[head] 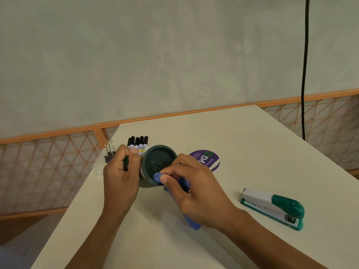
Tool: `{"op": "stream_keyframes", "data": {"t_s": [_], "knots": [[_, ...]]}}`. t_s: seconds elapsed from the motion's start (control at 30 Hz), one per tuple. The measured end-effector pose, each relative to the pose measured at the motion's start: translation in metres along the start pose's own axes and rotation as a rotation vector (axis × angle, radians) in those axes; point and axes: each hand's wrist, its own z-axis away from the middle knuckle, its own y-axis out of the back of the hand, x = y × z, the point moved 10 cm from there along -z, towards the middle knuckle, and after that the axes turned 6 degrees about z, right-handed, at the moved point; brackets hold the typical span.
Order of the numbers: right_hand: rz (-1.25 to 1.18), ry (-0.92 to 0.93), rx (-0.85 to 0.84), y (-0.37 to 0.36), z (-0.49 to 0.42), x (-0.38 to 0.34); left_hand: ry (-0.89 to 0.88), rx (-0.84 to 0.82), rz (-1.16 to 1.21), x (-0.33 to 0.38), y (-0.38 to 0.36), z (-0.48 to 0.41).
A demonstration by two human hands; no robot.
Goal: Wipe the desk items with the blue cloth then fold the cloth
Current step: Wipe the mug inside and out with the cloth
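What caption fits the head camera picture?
Right hand wipes the green cup with a blue cloth while the left hand holds it.

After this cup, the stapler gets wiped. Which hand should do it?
Right, probably. The right hand pinches the blue cloth, and the stapler lies on its side of the desk; the left hand is busy gripping the green cup.

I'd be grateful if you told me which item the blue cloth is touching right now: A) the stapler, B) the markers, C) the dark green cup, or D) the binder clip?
C: the right hand presses the blue cloth against the rim of the dark green cup, which the left hand grips; the stapler lies apart.
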Motion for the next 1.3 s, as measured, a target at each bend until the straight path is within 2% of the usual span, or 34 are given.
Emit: {"op": "stream_keyframes", "data": {"t_s": [0.1,0.2,0.43,0.57,0.73,0.93,1.13,1.2,1.3], "knots": [[-0.103,-0.08,0.071,-0.005,0.005,-0.004,0.0,-0.005,0.015,0.0,-0.003,0.002],[-0.063,-0.079,0.118,-0.007,0.008,-0.009,0.014,-0.007,0.024,-0.001,-0.005,0.003],[0.256,0.165,0.051,0.007,-0.001,-0.01,-0.027,-0.014,-0.052,-0.003,0.002,-0.003],[0.514,0.196,0.115,0.021,-0.005,-0.006,-0.024,-0.018,-0.071,-0.002,0.002,-0.003],[0.654,0.243,0.221,0.023,-0.005,-0.001,-0.026,-0.063,-0.091,-0.007,-0.005,-0.002],[0.631,0.334,0.316,0.034,-0.001,-0.003,-0.001,-0.133,-0.042,-0.016,-0.016,0.0],[0.53,0.306,0.382,0.044,-0.002,-0.001,0.01,-0.18,-0.019,-0.016,-0.025,0.005],[0.5,0.287,0.365,0.043,-0.005,-0.001,0.006,-0.171,-0.019,-0.015,-0.023,0.004],[0.512,0.295,0.238,0.035,-0.008,-0.001,-0.005,-0.134,-0.034,-0.013,-0.015,0.001]]}}
